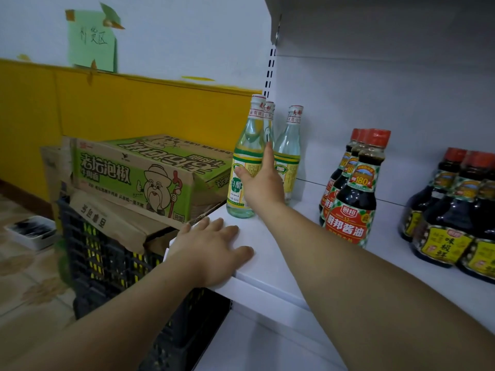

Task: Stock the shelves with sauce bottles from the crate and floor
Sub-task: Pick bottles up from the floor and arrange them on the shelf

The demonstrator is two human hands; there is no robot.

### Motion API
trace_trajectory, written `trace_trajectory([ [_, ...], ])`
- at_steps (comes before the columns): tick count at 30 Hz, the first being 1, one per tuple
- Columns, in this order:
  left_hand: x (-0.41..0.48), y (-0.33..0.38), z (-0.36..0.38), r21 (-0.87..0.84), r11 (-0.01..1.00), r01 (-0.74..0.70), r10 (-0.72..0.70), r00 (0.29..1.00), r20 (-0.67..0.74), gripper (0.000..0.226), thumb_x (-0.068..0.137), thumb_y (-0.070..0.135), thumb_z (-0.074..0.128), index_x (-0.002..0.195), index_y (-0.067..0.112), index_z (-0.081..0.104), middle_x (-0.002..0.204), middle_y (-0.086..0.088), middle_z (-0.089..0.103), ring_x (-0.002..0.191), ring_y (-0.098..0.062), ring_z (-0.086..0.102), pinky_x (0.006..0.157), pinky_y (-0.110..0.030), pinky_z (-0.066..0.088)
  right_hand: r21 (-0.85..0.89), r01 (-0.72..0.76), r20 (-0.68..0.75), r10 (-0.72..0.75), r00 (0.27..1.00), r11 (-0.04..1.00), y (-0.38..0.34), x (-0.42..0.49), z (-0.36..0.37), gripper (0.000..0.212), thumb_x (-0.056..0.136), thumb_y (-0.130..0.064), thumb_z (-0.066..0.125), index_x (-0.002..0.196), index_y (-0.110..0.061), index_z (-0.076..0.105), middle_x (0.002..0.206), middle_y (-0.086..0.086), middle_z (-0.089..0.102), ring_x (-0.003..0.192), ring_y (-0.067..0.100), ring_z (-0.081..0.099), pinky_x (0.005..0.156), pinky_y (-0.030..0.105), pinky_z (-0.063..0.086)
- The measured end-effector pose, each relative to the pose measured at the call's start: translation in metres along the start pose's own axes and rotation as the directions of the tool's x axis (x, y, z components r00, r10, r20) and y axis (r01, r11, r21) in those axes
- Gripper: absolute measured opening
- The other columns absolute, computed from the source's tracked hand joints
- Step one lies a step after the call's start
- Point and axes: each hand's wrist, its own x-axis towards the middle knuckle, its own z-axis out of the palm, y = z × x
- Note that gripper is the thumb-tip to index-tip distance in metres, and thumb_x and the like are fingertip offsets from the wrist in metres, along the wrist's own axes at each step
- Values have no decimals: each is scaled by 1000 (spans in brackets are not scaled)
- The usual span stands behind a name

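Note:
Three clear vinegar bottles with green-and-yellow labels stand at the left end of the white shelf (281, 253). My right hand (263, 183) holds the front vinegar bottle (247, 145): its thumb lies on the label, its index finger points up along the glass, and the other fingers are hidden behind. Another vinegar bottle (290, 145) stands just right of that hand. My left hand (211, 250) rests flat on the shelf's front left corner, fingers spread. A black plastic crate (107, 263) stands on the floor left of the shelf.
Red-capped soy sauce bottles (353, 199) stand in a row mid-shelf, and dark bottles with yellow labels (455, 210) stand at the right. A green cardboard box (139, 172) lies on top of the crate. A white tray (32, 231) sits on the tiled floor. An upper shelf (375, 22) overhangs.

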Motion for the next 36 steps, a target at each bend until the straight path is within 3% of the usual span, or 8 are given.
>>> trace_trajectory([
  [9,3,-2,3,18,1000,-14,14,1000,-5,67,87,68,19,143,33,29,155,1,22,145,-21,12,114,-45,13,44,-40,-38,41,998,998,4,13,6,81,93,-40,59,152,-38,5,142,2,49,122,27,52,89,39,46],
  [13,0,-1,0,-11,1000,-7,7,1000,15,64,91,65,25,146,33,26,158,0,15,147,-22,7,116,-47,8,13,-55,-27,55,998,998,1,12,5,81,95,-40,57,152,-38,0,148,4,41,126,29,49,89,39,45],
  [18,4,-6,-8,-157,988,3,7,998,60,68,87,68,35,145,33,32,159,-1,17,147,-21,8,118,-47,4,-21,-59,67,60,996,998,-8,-2,-10,85,94,-43,56,154,-34,-4,159,0,25,139,28,35,107,44,38],
  [21,-9,-12,-16,-215,976,20,-14,1000,28,72,85,67,40,147,31,29,160,0,14,148,-18,6,118,-48,2,-110,-16,152,33,988,994,-15,-26,-31,83,94,-44,56,155,-27,3,160,1,20,144,25,26,113,42,31],
  [23,-32,-15,-22,-215,976,42,-39,999,18,72,87,65,43,148,30,28,160,0,12,148,-18,5,119,-48,3,-192,28,227,16,974,981,-22,-49,-45,78,94,-47,54,155,-23,11,159,4,25,142,26,30,111,38,31],
  [26,-85,-18,-25,-230,968,96,-88,995,45,75,85,65,47,148,27,30,159,-1,16,147,-19,10,118,-49,10,-266,75,388,35,921,961,-36,-94,-61,72,95,-50,50,153,-19,20,158,5,27,140,28,32,107,34,32],
  [30,-175,-23,-12,-149,966,213,-187,968,167,76,87,63,48,150,29,22,161,0,9,148,-22,6,118,-51,8,-345,228,610,33,792,910,-58,-169,-68,74,97,-54,43,155,-17,14,162,5,16,145,27,23,111,34,26],
  [36,-317,-37,17,-139,892,429,-372,875,311,79,86,60,51,151,31,18,161,-1,5,147,-23,9,118,-48,13,-329,361,811,66,581,873,-84,-280,-41,76,96,-57,43,155,-19,13,159,9,23,139,31,34,106,38,38],
])
